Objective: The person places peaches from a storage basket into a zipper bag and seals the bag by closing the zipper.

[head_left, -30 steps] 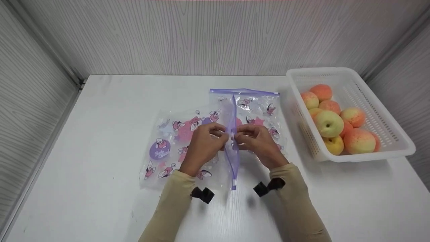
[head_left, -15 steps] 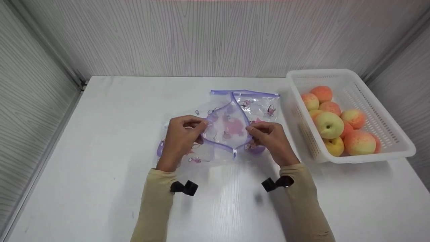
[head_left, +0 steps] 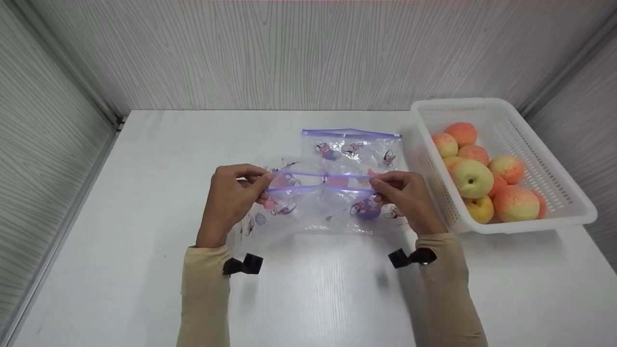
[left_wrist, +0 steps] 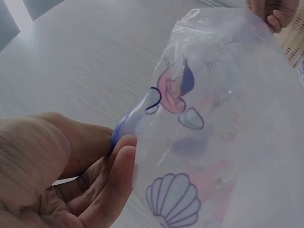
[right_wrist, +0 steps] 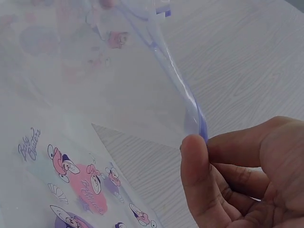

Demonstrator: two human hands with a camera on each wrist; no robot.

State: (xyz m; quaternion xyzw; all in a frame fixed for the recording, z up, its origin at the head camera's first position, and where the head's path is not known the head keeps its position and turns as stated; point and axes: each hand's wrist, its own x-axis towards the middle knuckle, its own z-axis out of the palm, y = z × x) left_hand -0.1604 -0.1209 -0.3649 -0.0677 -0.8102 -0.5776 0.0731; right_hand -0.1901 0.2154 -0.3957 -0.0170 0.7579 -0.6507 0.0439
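Note:
Both hands hold a clear zip bag (head_left: pixel 308 212) with purple zip edging and pink and purple cartoon shell prints. Its mouth is pulled wide from side to side. At the left end of the mouth, my left hand (head_left: pixel 226 200) pinches the purple edge (left_wrist: pixel 121 128) between thumb and fingers. My right hand (head_left: pixel 405 195) pinches the opposite end; in the right wrist view thumb and forefinger meet on the purple strip (right_wrist: pixel 185 95). A second bag (head_left: pixel 349 144) of the same pattern lies flat beneath and behind, its purple zip toward the back, partly covered by the held one.
To the right stands a white perforated plastic basket (head_left: pixel 530 225) with several peaches (head_left: pixel 516 202), a pale green round fruit (head_left: pixel 472 178) and a yellow fruit (head_left: pixel 479 208). The white table (head_left: pixel 120 241) ends at a grey wood-grain wall (head_left: pixel 270 58) at the back.
The hands have moved apart, left hand leftward and right hand slightly rightward. The bag's mouth went from a narrow upright slit to a diamond, then to a wide sideways opening.

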